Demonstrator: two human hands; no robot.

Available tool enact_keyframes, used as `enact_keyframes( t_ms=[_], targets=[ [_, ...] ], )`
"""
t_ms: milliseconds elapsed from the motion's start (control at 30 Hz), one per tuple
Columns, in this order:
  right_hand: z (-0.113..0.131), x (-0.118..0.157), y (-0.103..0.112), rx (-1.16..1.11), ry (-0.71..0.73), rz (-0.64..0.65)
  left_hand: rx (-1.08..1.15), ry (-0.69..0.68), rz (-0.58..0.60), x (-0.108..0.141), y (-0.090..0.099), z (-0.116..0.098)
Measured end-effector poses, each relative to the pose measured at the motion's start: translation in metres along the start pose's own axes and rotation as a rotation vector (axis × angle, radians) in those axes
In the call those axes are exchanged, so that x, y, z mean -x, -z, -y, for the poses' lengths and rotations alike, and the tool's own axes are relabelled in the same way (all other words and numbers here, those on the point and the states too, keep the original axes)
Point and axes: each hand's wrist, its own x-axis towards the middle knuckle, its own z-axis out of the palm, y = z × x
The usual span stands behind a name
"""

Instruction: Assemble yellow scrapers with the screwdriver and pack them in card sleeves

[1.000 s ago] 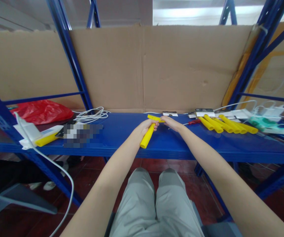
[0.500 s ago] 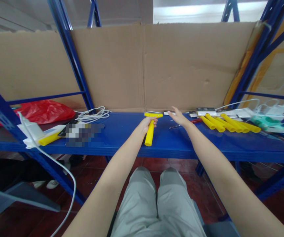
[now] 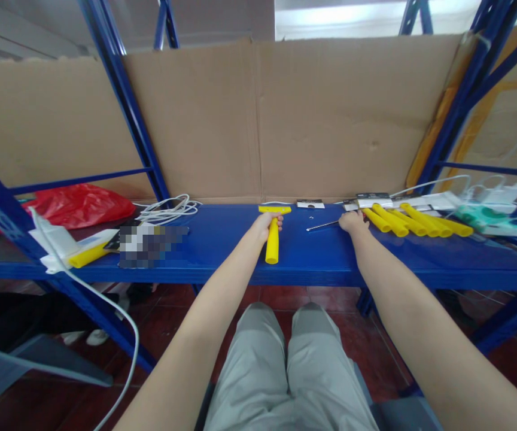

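Observation:
A yellow T-shaped scraper (image 3: 272,245) is in my left hand (image 3: 268,225), whose fingers wrap its handle just below the crosspiece. Its crosspiece points toward the cardboard and the handle's round end faces me. Farther right, my right hand (image 3: 352,221) closes over the handle of a screwdriver (image 3: 324,226) that lies on the blue bench. The handle is hidden by the fingers, while the thin metal shaft sticks out to the left. Small shiny bits (image 3: 311,217), perhaps screws, lie between both hands, in front of a small white packet (image 3: 310,204).
Several yellow handles (image 3: 422,224) lie in a row right of my right hand, near a green-and-white item (image 3: 483,218). At left are a coiled white cable (image 3: 169,209), a red plastic bag (image 3: 85,202) and another yellow handle (image 3: 88,255). Cardboard (image 3: 321,120) stands behind the bench (image 3: 231,272).
My right hand has moved right and down, from open above the bench near the white packet to closed on the screwdriver's handle. My left hand keeps holding the scraper in nearly the same place.

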Motion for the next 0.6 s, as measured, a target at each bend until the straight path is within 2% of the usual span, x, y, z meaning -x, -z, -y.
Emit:
enact_keyframes(
  t_ms=[133, 267, 367, 600],
  targets=[
    [0.007, 0.010, 0.002, 0.014, -0.094, 0.009, 0.013, 0.000, 0.013, -0.002, 0.001, 0.001],
    [0.012, 0.013, 0.003, 0.056, -0.099, -0.023, 0.023, 0.004, 0.015, -0.002, 0.002, 0.001],
    [0.014, 0.013, 0.004, 0.094, -0.104, 0.008, 0.015, 0.001, 0.002, 0.000, 0.001, 0.001],
    [0.011, 0.003, -0.002, 0.128, -0.107, -0.002, -0.018, -0.003, -0.041, 0.003, -0.002, 0.000]
  ],
)
